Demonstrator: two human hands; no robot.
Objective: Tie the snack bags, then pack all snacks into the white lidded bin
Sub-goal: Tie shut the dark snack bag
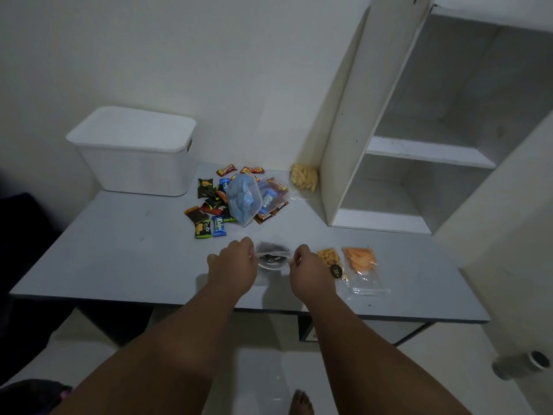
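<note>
Your left hand (pixel 236 262) and right hand (pixel 308 265) meet just below the centre of the frame, over the near part of the grey table (pixel 119 250), with a small clear bag of dark snacks (pixel 273 255) stretched between them. Each hand's fingers are curled in and pinch one side of that bag, the left hand on its left edge and the right hand on its right edge. The fingertips are tucked behind the backs of your hands, so you cannot tell exactly how they sit on the plastic. Just right of your right hand lie a clear bag of peanuts (pixel 329 258) with a dark round label, and beside it a clear bag of orange chips (pixel 360 262), both flat on the table. Above your hands, at centre frame, sits a loose pile of wrapped snacks (pixel 209 205), with a clear bag of blue pieces (pixel 244 202) resting on it and a clear bag of snack bars (pixel 273 194) touching that one's right side. A bag of pale yellow snacks (pixel 303 178) leans near the white shelf unit (pixel 419 151) at the right. The white lidded bin (pixel 131 151) stands in the upper left on the far end of the table, lid on, well apart from your hands.
</note>
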